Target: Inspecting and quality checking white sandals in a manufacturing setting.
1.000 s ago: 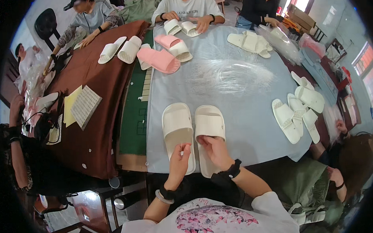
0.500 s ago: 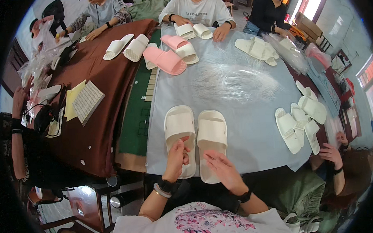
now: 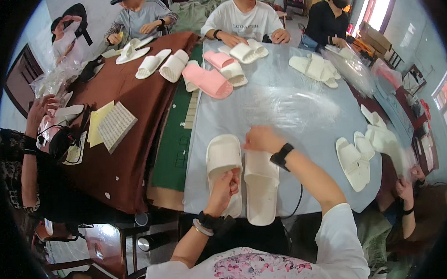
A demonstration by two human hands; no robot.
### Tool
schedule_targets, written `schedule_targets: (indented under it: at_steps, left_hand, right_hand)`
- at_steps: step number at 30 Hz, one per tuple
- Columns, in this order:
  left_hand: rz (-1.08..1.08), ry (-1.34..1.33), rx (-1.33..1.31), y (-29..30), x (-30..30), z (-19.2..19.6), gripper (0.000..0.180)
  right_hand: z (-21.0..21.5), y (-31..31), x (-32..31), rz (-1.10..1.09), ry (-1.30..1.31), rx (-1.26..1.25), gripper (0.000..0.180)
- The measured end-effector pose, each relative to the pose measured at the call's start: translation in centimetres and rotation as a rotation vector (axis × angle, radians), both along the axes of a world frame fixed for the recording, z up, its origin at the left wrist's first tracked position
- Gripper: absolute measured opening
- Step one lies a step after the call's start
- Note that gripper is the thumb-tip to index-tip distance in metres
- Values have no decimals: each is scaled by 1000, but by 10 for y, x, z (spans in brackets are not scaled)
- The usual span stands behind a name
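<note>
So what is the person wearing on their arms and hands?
Both hands are bare, with no gloves. The left hand has a black band and a thin pale bangle at the wrist. The right hand has a black band, like a watch, at its wrist. The forearms are bare, and short white sleeves start near the shoulders, above a white top with pink flowers.

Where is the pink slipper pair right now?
Head view: the pink slippers lie at the far left of the clear-covered table, beside white slippers.

The right hand covers the right slipper's toe at twelve o'clock; the left hand hides part of the left slipper's heel edge.
</note>
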State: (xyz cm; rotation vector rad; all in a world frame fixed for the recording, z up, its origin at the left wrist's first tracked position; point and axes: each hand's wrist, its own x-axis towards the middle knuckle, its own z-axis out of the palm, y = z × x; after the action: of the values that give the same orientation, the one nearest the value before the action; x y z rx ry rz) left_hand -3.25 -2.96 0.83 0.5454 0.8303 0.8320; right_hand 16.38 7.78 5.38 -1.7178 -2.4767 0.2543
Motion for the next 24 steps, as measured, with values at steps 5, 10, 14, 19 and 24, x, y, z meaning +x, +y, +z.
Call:
schedule_targets:
  at_steps: [5, 10, 14, 19, 24]
  left_hand:
    - [-20, 117, 14, 6, 0, -1, 30]
    - [-78, 111, 35, 12, -4, -2, 27]
    - [-66, 61, -33, 10, -4, -7, 26]
    - [43, -9, 0, 12, -1, -16, 24]
    - [18, 197, 177, 24, 7, -25, 21]
  right_hand:
    - [-32, 17, -19, -34, -108, -237, 31]
    - [-46, 21, -10, -53, -37, -260, 28]
    - [-49, 18, -10, -107, 14, -252, 27]
    - [-33, 28, -8, -508, 1027, -173, 28]
    - [-25, 43, -30, -147, 761, -185, 30]
